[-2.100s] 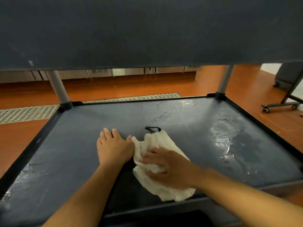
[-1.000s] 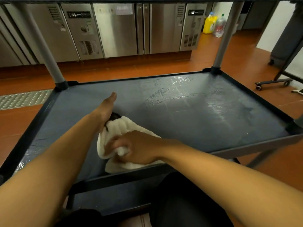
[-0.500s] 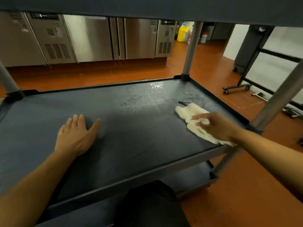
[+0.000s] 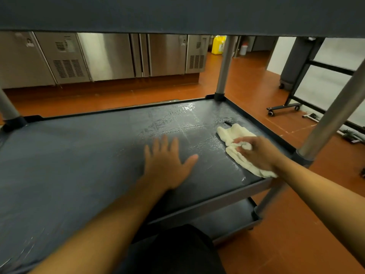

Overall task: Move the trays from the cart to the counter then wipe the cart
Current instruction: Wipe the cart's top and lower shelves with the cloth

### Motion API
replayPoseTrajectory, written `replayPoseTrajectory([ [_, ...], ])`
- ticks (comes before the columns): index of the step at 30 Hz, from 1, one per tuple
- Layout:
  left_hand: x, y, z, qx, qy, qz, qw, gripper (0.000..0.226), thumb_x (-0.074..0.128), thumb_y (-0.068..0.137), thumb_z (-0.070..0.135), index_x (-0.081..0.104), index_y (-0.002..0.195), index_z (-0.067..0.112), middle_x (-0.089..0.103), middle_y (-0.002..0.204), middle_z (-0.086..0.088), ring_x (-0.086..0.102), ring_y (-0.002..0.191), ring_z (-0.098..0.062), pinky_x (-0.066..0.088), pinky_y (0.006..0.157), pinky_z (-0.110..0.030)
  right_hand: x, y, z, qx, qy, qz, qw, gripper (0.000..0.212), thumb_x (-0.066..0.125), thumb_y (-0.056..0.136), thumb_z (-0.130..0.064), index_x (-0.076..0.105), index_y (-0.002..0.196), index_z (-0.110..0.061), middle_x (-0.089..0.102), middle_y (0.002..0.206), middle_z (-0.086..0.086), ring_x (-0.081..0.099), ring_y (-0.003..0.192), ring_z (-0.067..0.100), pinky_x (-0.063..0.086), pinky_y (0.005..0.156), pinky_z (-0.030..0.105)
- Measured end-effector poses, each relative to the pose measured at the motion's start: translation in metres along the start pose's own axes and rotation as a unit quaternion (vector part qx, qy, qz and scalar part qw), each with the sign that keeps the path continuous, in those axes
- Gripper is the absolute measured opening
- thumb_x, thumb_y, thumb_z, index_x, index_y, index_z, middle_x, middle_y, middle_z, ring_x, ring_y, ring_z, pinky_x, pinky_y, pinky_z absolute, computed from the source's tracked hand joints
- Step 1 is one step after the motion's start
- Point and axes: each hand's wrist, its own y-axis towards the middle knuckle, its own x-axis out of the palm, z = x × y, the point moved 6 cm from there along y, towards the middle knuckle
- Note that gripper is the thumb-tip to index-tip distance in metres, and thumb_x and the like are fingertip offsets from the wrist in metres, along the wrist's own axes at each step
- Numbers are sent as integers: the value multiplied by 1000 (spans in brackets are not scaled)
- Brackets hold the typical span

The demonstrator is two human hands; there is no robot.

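Right hand (image 4: 258,153) clenched on crumpled white cloth (image 4: 235,139) at right end of dark grey cart shelf (image 4: 79,155); left hand (image 4: 167,165) released, flat. Best: overlapping strokes, steady pressure, reach corners.

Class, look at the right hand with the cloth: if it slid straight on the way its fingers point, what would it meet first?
The right hand points toward the shelf's far right. Beyond the white cloth it would probably meet the raised rim near the corner post; depth is uncertain.

The cart shelf (image 4: 79,155) looks like matt dark plastic, glossy where wet; the cloth (image 4: 235,135) is nubby cream terry; the posts (image 4: 225,64) are brushed metal.
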Motion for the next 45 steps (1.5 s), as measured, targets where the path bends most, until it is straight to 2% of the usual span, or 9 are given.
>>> replayPoseTrajectory([
  [5, 34, -11, 44, 109, 34, -78, 990, 99, 12, 86, 88, -13, 162, 29, -18, 170, -8, -18, 156, -30, -8, 124, -58, 3, 14, 19, 25, -9, 18, 999, 25, 60, 102, -35, 69, 125, -31, 70, 113, -7, 59, 78, 4, 45, 83, 30],
  [13, 35, -16, 49, 143, 40, -92, 985, 99, 15, 87, 88, -22, 159, 31, -18, 169, -10, -20, 155, -35, -10, 123, -59, 0, 111, 28, 101, -48, 55, 992, 33, 48, 105, -28, 62, 134, -18, 70, 123, 14, 63, 104, 31, 40, 82, 30],
  [21, 36, -10, 49, 115, 7, -94, 989, 118, 24, 81, 91, -11, 161, 13, -11, 171, -7, -14, 157, -27, -9, 125, -54, 76, 79, -159, -210, -24, -108, 971, 12, 54, 95, -37, 60, 105, -32, 68, 110, 5, 67, 87, 17, 57, 74, 35],
  [25, 32, -17, 47, 118, 12, -89, 989, 116, 24, 80, 92, -6, 162, 16, -10, 171, -4, -12, 157, -25, -7, 126, -52, 78, 81, -130, -252, -82, -110, 958, 27, 54, 104, -41, 68, 127, -39, 62, 137, -4, 57, 118, 15, 40, 97, 28],
  [32, 28, -22, 40, 127, 6, -105, 986, 113, 25, 83, 91, -6, 163, 18, -18, 170, -1, -20, 156, -25, -15, 124, -49, 16, 160, 0, 19, -156, 85, 984, 28, 42, 107, -26, 65, 114, -13, 70, 112, 16, 59, 82, 22, 43, 73, 33],
  [37, 27, -24, 43, 137, -12, -107, 985, 112, 27, 83, 90, -2, 164, 17, -13, 171, -1, -19, 156, -27, -13, 125, -50, 14, 181, 7, 80, -94, 44, 991, 34, 55, 100, -19, 59, 133, -11, 60, 132, 16, 60, 117, 35, 43, 76, 27],
  [39, 25, -26, 41, 137, -12, -103, 985, 113, 29, 83, 90, 0, 164, 17, -11, 171, -1, -18, 156, -27, -14, 124, -50, 20, 189, -8, 51, -114, 33, 992, 26, 52, 101, -34, 65, 119, -21, 63, 127, 14, 60, 114, 34, 40, 71, 20],
  [42, 23, -29, 40, 140, -15, -107, 984, 115, 26, 80, 93, 3, 163, 16, -7, 172, -1, -15, 156, -28, -12, 125, -51, 47, 229, -12, -19, -102, 47, 993, 78, 19, 78, -92, 59, 93, -27, 65, 91, -1, 59, 79, 19, 54, 77, 38],
  [45, 24, -32, 38, 132, -26, -105, 985, 123, 17, 74, 97, 6, 163, 14, -4, 172, -3, -13, 157, -29, -11, 125, -51, 79, 202, -103, -113, -131, 17, 985, 63, 41, 83, -87, 65, 105, -34, 66, 100, -2, 61, 86, 18, 52, 82, 31],
])
